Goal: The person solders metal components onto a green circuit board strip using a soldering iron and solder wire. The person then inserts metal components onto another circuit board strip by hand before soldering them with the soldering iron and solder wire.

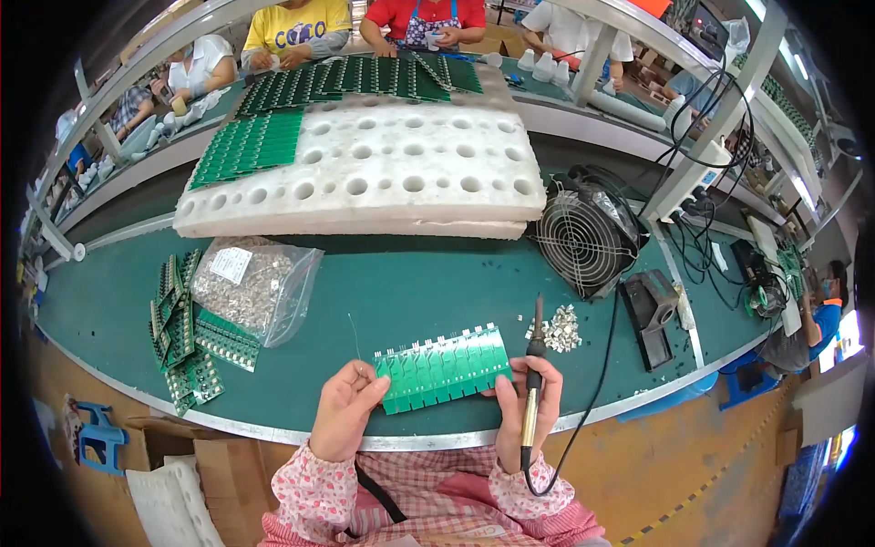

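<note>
Green counter spans the frame. White foam block with round holes, upper centre, rows of green boards on it. Black fan with wire guard, right of centre. Clear bag of small parts, left of centre; loose board stack just beside it, farther left.

Green circuit panel, lower centre, slightly tilted, lies between both grips. Black stand at right.

Left grip: thumb and fingers pinched on panel's left end, no gap beyond its thickness. Right grip: fingers curled around soldering iron, thumb at panel's lower right corner. Iron points up, tip above the grip, just left of white connector pile. Thin wire sticks up near left grip.
</note>
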Demonstrator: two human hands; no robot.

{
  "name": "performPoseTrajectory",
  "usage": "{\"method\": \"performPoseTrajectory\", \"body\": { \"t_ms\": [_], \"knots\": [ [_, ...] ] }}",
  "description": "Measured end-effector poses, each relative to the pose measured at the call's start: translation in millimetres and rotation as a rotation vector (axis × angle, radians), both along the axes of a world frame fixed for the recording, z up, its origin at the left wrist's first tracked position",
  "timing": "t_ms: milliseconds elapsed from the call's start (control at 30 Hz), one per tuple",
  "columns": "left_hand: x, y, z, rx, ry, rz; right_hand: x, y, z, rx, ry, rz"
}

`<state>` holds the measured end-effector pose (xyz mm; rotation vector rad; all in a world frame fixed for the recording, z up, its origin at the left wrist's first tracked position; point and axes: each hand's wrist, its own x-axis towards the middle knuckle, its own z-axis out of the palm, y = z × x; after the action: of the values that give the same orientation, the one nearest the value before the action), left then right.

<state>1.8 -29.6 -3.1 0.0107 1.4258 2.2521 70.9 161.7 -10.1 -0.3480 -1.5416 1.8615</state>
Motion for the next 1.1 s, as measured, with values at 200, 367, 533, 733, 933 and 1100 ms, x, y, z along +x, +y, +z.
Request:
{"method": "performPoseTrajectory", "body": {
  "t_ms": [200, 367, 533, 733, 933, 1100],
  "knots": [
    [3, 2, -1, -0.023, 0.013, 0.063, 0, 0, -1, 0.001, -0.007, 0.014],
    [4, 2, 0, -0.001, 0.032, 0.042, 0, 1, 0, 0.000, -0.033, 0.013],
    [5, 4, 2, -0.015, 0.034, 0.056, -1, 4, -1, 0.038, -0.024, 0.014],
    [7, 4, -2, -0.039, 0.085, 0.070, 0, 1, -1, 0.064, -0.048, -0.001],
    [12, 6, 2, -0.065, 0.162, 0.074, 0, 2, -5, 0.055, -0.025, -0.006],
    [14, 6, 2, -0.059, 0.190, 0.079, 0, 1, -3, 0.043, -0.014, -0.013]
  ]
}}
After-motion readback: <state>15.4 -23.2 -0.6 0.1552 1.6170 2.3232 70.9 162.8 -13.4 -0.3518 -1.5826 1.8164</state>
